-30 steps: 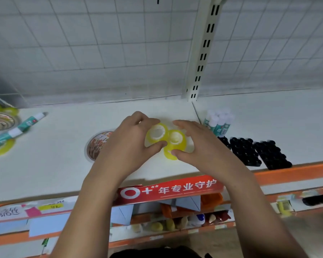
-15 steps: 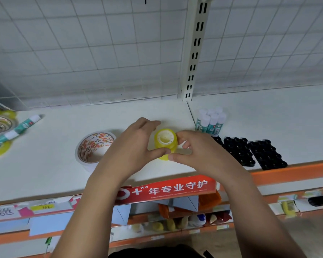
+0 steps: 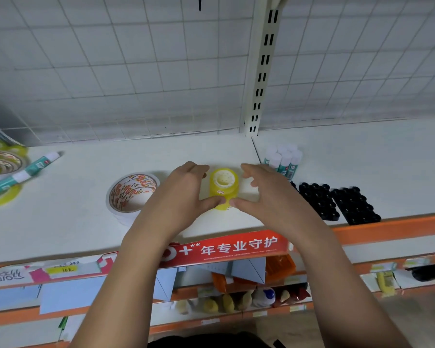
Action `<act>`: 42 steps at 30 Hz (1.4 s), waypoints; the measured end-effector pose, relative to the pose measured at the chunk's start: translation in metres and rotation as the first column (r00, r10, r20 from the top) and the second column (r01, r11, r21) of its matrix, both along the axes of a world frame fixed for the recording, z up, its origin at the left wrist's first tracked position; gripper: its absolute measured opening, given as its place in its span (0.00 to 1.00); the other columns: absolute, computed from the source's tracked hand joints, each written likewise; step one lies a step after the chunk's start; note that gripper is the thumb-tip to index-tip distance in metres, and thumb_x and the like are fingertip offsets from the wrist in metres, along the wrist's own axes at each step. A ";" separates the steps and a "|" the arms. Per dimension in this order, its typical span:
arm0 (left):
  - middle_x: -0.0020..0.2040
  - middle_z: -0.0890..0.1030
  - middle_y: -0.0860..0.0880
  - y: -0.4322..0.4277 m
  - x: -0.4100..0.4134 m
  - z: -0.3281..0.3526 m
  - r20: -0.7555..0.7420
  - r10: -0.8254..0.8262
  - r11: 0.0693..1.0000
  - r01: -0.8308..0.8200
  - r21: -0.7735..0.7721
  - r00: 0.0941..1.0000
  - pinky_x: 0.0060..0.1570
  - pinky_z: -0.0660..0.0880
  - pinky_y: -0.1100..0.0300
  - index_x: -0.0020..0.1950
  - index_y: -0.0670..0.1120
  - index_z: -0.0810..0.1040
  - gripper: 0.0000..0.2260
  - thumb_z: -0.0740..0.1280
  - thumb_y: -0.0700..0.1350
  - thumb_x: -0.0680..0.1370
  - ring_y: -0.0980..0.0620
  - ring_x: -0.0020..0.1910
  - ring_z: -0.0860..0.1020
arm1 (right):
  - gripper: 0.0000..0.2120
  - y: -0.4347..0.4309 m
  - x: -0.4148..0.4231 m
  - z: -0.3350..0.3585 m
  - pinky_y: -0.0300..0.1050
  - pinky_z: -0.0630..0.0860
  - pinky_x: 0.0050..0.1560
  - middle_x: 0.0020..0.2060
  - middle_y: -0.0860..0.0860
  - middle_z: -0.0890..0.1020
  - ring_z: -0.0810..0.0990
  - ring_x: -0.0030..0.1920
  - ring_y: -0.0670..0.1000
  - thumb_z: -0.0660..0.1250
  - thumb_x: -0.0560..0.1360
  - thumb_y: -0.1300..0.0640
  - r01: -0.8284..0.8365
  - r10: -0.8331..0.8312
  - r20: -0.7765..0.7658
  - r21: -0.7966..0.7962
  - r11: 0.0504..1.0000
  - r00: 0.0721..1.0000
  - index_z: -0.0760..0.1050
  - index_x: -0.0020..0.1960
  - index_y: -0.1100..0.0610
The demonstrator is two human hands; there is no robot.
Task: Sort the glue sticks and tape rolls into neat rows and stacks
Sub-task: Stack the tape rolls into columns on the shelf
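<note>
Starting at the far left of the white shelf, a patterned tape roll sits on yellow-green rolls, and another yellow-green roll lies flat in front of it. 2 glue sticks with teal bodies and white caps lie on their sides across these rolls, pointing up and to the right. Nearer the middle stands a wide white tape stack printed in red and orange, just beside the left wrist.

The left grip is loosely curved, its thumb tip touching the low front of the yellow tape stack. Its fingertips sit near the stack's top rim; whether they touch cannot be told. The yellow stack stands upright on the shelf between both hands, its hollow core facing up. The right grip is released, fingers spread and apart from the stack. Only its thumb tip meets the low front, close to the left thumb.

Just behind the right grip, a cluster of upright glue sticks stands with white caps up. Further right lie 2 black trays side by side near the shelf's orange front edge.
</note>
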State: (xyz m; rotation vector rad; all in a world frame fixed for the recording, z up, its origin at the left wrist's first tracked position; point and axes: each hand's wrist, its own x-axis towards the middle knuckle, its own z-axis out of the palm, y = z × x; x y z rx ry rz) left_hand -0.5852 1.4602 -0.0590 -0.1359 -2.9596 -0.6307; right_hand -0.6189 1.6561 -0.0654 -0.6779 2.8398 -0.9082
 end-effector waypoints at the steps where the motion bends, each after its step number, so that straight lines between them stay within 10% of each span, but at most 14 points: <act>1: 0.62 0.75 0.51 -0.003 0.003 0.002 -0.013 0.005 1.000 -0.005 -0.003 1.000 0.52 0.71 0.59 0.72 0.47 0.69 0.32 0.71 0.59 0.72 0.51 0.57 0.75 | 0.32 0.000 0.002 0.003 0.41 0.67 0.57 0.64 0.47 0.71 0.70 0.63 0.48 0.70 0.74 0.45 0.011 -0.011 -0.034 0.003 1.000 0.999 0.64 0.74 0.52; 15: 0.56 0.79 0.51 -0.121 0.106 0.023 -0.204 0.303 0.944 -0.323 -0.072 0.931 0.48 0.74 0.54 0.60 0.49 0.80 0.17 0.64 0.56 0.76 0.48 0.55 0.76 | 0.13 -0.149 0.048 0.041 0.47 0.76 0.53 0.51 0.44 0.80 0.78 0.50 0.46 0.68 0.76 0.51 -0.314 0.288 -0.237 -0.077 0.946 0.928 0.78 0.60 0.50; 28: 0.58 0.77 0.51 -0.290 0.220 0.004 -0.105 0.608 0.788 -0.614 -0.045 0.787 0.47 0.73 0.55 0.61 0.49 0.79 0.15 0.67 0.53 0.77 0.48 0.57 0.75 | 0.15 -0.359 0.116 0.014 0.48 0.76 0.56 0.54 0.44 0.79 0.76 0.54 0.46 0.68 0.76 0.51 -0.572 0.566 -0.112 -0.038 0.819 0.817 0.76 0.62 0.49; 42: 0.55 0.78 0.51 -0.388 0.245 -0.004 -0.082 0.588 0.809 -0.587 0.046 0.804 0.45 0.76 0.50 0.59 0.47 0.80 0.12 0.67 0.46 0.76 0.48 0.52 0.78 | 0.32 -0.481 0.152 -0.010 0.48 0.72 0.62 0.63 0.49 0.68 0.68 0.67 0.52 0.70 0.69 0.43 -0.486 0.468 -0.151 -0.115 0.866 0.871 0.69 0.70 0.49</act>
